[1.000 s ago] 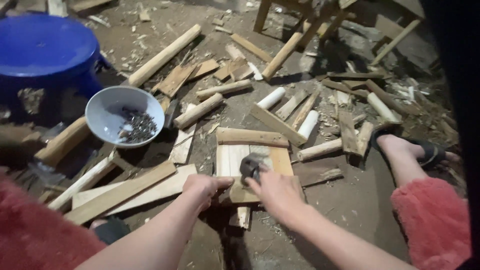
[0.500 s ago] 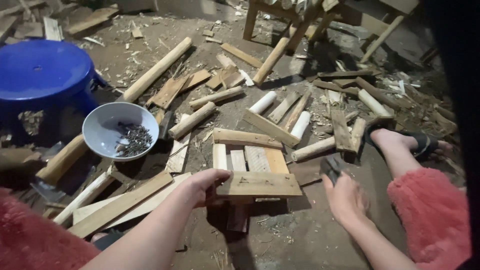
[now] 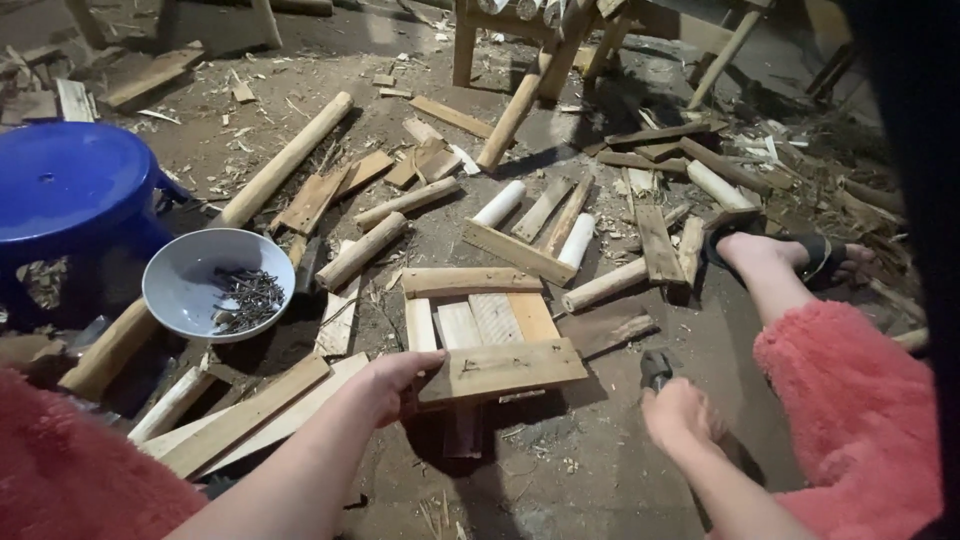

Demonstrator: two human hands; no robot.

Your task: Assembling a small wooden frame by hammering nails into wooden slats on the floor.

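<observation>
On the dirt floor in front of you lay the frame (image 3: 480, 325), a small panel of pale slats nailed between two cross boards. Your left hand (image 3: 392, 382) gripped the near board (image 3: 503, 368) at its left end, fingers curled over the edge and thumb on top. That board sat tilted across the slat ends, with a few nail heads showing along it.

Your right hand (image 3: 680, 412) was off to the right of the frame, apart from it, closed around a dark tool (image 3: 655, 368) whose head stuck out above the knuckles; you could not tell from this view what kind of tool it was.

Just left of the frame a plank (image 3: 245, 415) ran slantwise under your left forearm. Beyond it stood a white bowl (image 3: 180, 290) with a heap of dark nails (image 3: 245, 297) inside, and next to that a blue stool (image 3: 70, 185). A long round pole (image 3: 285, 160) lay behind the bowl.

Behind the frame, short round pegs and flat offcuts were scattered about. Your sandalled foot (image 3: 790, 255) rested to the right, near a pink fuzzy sleeve (image 3: 850, 410).
</observation>
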